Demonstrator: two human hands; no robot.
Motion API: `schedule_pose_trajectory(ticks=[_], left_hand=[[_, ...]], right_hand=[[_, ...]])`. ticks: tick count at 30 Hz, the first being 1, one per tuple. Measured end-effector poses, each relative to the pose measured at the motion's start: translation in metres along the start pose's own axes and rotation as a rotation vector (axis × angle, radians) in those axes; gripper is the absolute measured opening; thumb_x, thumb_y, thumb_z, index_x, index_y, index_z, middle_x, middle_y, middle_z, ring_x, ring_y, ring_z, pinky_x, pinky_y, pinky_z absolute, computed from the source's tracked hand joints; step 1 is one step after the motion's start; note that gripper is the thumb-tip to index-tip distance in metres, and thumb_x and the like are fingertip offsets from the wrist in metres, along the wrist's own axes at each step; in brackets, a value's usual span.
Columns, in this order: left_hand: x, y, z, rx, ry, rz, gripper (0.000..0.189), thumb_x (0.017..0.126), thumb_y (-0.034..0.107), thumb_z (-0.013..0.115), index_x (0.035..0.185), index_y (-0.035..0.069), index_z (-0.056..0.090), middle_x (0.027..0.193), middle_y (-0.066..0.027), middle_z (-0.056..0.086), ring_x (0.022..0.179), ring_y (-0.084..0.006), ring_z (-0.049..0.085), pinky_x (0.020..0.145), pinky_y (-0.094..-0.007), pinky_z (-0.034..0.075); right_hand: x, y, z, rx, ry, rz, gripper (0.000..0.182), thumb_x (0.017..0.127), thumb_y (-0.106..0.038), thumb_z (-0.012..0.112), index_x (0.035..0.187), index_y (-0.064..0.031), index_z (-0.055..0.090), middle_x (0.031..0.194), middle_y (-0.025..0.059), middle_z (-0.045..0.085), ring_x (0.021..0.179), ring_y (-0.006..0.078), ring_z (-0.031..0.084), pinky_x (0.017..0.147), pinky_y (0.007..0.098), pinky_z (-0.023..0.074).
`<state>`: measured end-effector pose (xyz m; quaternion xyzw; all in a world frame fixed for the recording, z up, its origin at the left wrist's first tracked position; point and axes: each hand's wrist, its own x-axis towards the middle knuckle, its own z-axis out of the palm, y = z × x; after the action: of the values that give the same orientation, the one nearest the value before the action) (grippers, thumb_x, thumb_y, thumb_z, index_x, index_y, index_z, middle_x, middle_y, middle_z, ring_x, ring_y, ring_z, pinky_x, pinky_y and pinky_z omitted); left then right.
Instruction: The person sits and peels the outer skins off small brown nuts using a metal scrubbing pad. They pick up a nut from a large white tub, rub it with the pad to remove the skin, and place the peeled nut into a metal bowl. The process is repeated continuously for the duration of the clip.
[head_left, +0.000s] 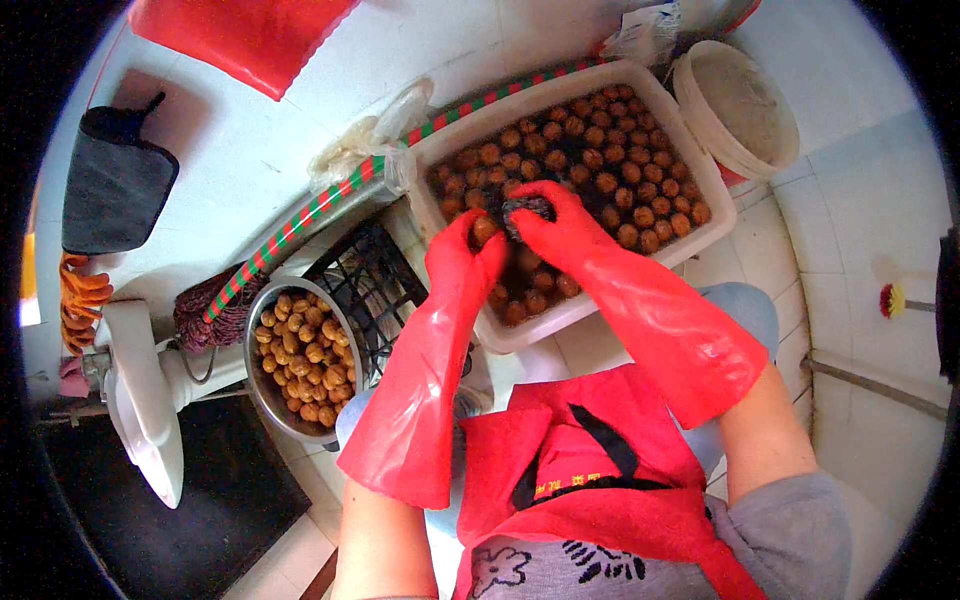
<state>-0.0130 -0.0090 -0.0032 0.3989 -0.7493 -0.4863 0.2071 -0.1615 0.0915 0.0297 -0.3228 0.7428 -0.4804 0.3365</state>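
Note:
Both my hands wear long red rubber gloves and are over a white plastic tub (720, 199). Many brown walnuts (592, 159) float in its dark water. My left hand (466, 251) grips one walnut (484, 229) between thumb and fingers. Close beside it, my right hand (559, 225) is closed around a dark grey scrubber (529, 210), which looks like wire wool. The scrubber and the held walnut are near each other; I cannot tell whether they touch.
At left, a metal basin (251, 360) holds lighter walnuts, beside a black plastic crate (367, 277). A striped red-green pole (300, 221) leans behind the tub. A white bucket (690, 90) stands at the tub's far right. A white washbasin (142, 405) and black mat (187, 502) lie further left.

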Motion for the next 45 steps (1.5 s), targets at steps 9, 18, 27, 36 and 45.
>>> schedule_pose_trajectory(ticks=[9,18,27,36,45], left_hand=[[-0.011,0.040,0.006,-0.134,-0.258,-0.017,0.033,0.087,0.013,0.070,0.117,-0.001,0.067,0.097,-0.0123,0.073,0.093,-0.0155,0.069,0.084,-0.0336,0.054],[-0.007,0.043,-0.005,-0.640,-0.292,-0.310,0.054,0.096,0.012,0.069,0.145,0.004,0.047,0.115,-0.0071,0.067,0.097,-0.0152,0.066,0.084,-0.0293,0.055],[-0.007,0.009,0.012,-0.358,-0.135,0.031,0.044,0.091,0.015,0.069,0.132,0.002,0.062,0.116,-0.0086,0.070,0.103,-0.0185,0.065,0.091,-0.0336,0.053],[-0.004,0.015,0.010,-0.117,0.010,0.117,0.039,0.080,0.010,0.078,0.117,0.000,0.067,0.105,-0.0136,0.072,0.099,-0.0235,0.069,0.088,-0.0352,0.054],[-0.005,0.001,0.001,0.185,0.104,0.146,0.042,0.081,0.025,0.079,0.117,0.005,0.069,0.110,-0.0197,0.073,0.105,-0.0386,0.069,0.091,-0.0432,0.055]], right_hand=[[0.009,-0.023,-0.002,-0.089,0.063,-0.061,0.036,0.084,-0.028,0.070,0.114,-0.0080,0.067,0.118,0.0178,0.065,0.112,0.0377,0.061,0.100,0.0448,0.0488],[0.015,0.067,-0.029,-0.804,0.005,0.017,0.043,0.086,-0.027,0.069,0.128,-0.0166,0.065,0.134,0.0186,0.059,0.120,0.0412,0.059,0.097,0.0494,0.0521],[-0.015,-0.014,-0.002,-0.101,-0.018,-0.431,0.036,0.087,-0.025,0.070,0.120,-0.0111,0.068,0.121,0.0142,0.066,0.116,0.0337,0.061,0.102,0.0425,0.0478],[0.023,0.029,-0.018,-0.381,0.169,-0.190,0.036,0.087,-0.024,0.069,0.120,-0.0086,0.067,0.127,0.0185,0.063,0.117,0.0376,0.059,0.100,0.0447,0.0489],[0.007,0.032,-0.010,-0.096,-0.055,0.224,0.038,0.088,-0.029,0.069,0.122,-0.0116,0.067,0.123,0.0152,0.067,0.116,0.0325,0.063,0.102,0.0428,0.0481]])
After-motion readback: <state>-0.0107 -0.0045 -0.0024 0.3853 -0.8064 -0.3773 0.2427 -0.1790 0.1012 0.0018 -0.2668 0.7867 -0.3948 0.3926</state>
